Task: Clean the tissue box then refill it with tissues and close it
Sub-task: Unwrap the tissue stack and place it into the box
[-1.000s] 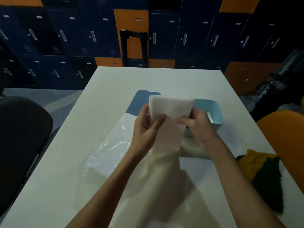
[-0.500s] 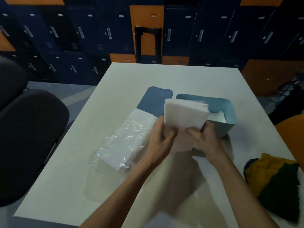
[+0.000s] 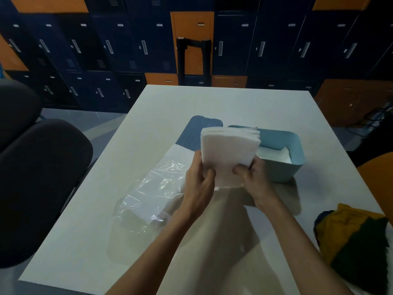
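1. Both hands hold a stack of white tissues [image 3: 228,150] up above the tabletop [image 3: 148,116], near the middle.
2. The left hand [image 3: 197,179] grips the low left edge of the stack. The right hand [image 3: 255,177] grips the low right edge. Each thumb presses on the near face, so neither hand is free.
3. I think I use two hands because the stack is soft. One hand alone could let it bend or spill. The sheets at the top right corner already fan out a little.
4. The light blue tissue box [image 3: 282,170] sits on the tabletop just behind and to the right of the stack. Its open top faces up, so tissues can drop straight in. Some white tissues already lie inside.
5. The dark blue lid [image 3: 197,133] lies flat just left of the box. It is off so the box can be filled.
6. The clear plastic wrapper [image 3: 153,192] lies on the left, partly under the left arm. It may hold more sheets, but I cannot be sure.
7. A yellow and green cloth [image 3: 350,235] lies at the near right, well apart from the box. I think the wiping is done and I am now filling.
8. Next I would tip the stack flat and lower it into the box.
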{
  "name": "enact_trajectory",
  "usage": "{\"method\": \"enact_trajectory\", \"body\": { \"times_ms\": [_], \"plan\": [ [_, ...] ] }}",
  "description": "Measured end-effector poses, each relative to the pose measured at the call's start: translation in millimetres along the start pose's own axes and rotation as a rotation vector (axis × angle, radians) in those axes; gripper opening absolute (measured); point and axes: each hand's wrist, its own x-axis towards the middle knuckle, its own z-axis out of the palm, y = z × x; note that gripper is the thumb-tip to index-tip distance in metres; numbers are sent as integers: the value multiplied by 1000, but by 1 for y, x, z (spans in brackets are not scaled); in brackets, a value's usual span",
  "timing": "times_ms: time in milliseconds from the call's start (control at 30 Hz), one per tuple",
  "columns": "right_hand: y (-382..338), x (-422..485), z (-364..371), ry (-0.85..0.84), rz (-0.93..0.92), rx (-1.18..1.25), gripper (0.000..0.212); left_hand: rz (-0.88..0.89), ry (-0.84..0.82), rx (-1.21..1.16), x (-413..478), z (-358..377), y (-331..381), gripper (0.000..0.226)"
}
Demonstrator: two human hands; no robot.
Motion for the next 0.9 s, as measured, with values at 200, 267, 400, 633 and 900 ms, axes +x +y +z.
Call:
{"method": "enact_trajectory", "body": {
  "times_ms": [200,267,400,633,900],
  "plan": [
    [18,-2,5,-35,67,-104,17,-15,-56,150,-5,1,-2,21],
    [15,-1,3,-29,38,-71,18,10,-16,109,-3,2,0,21],
    [20,-3,5,-25,41,-87,18,-7,-40,107,-8,2,-7,28],
    [-3,4,-10,-48,2,-92,11,-37,-167,173,-1,-12,-5,33],
    [-82,35,-68,158,-167,47,16,-96,-236,127,38,-29,30,13]
  ]
}}
